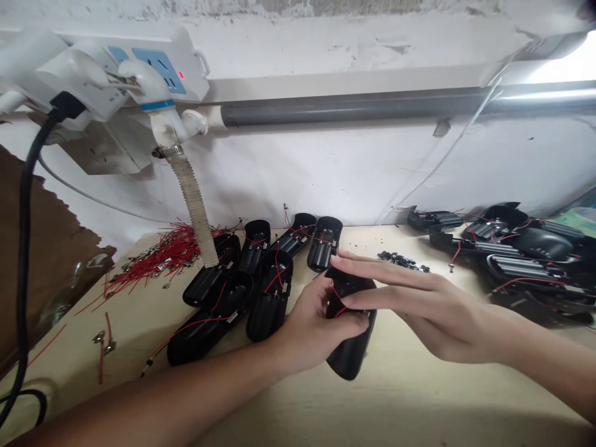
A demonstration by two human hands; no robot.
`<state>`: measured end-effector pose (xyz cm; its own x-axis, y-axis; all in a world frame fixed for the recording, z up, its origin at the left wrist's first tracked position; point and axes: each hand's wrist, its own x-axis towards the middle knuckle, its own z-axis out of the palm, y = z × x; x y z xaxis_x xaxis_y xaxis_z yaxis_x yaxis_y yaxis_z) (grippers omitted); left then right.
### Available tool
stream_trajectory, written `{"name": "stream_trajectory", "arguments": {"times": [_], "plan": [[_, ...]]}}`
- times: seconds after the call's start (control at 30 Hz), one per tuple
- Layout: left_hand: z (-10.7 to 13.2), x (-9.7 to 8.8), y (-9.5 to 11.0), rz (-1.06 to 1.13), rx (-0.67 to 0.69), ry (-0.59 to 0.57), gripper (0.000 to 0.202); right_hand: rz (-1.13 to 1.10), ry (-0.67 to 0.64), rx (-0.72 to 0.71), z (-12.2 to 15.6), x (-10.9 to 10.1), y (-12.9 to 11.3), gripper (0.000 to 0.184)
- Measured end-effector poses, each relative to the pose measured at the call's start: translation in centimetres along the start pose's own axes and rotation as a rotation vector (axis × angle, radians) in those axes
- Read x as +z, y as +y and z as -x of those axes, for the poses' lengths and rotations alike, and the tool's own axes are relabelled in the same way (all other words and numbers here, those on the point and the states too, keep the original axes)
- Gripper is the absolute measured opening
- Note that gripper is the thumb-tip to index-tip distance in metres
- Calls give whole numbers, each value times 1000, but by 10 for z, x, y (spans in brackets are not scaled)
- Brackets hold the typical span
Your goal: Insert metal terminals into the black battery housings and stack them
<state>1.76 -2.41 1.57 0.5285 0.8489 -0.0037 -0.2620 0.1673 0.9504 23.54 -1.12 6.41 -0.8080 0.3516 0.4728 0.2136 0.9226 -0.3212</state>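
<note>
My left hand (310,329) is closed around a black plastic housing (350,354), its thumb lying across the front. A thin red wire shows inside the upper part of that housing. Over it reaches my right hand (433,310), fingers stretched out and apart, with fingertips at the housing's top edge and near the wire. The right thumb is hidden. Just behind and to the left, several similar black housings (270,304) with red wires lie on the wooden table (410,397).
A ribbed hose (190,198) hangs down at the left over a pile of red wires (162,251). Small dark parts (403,261) lie behind my right hand. More black housings (521,248) are heaped at the right. A black cable (25,248) runs down the left side.
</note>
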Motion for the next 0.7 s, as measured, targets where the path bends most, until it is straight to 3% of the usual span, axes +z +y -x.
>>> {"name": "stream_trajectory", "arguments": {"times": [0.2,0.33,0.5,0.57,0.7], "plan": [[1,5,2,73,-67,117,31,10,42,86,2,8,6,59],[0,4,-2,12,-59,187,29,92,209,182,0,2,7,50],[0,3,-6,-41,-21,252,26,229,356,423,1,-16,17,28],[-1,2,-8,-38,11,274,25,340,295,535,6,-24,29,23],[-1,1,-10,-60,55,300,25,554,-23,742,22,-31,58,29]]}}
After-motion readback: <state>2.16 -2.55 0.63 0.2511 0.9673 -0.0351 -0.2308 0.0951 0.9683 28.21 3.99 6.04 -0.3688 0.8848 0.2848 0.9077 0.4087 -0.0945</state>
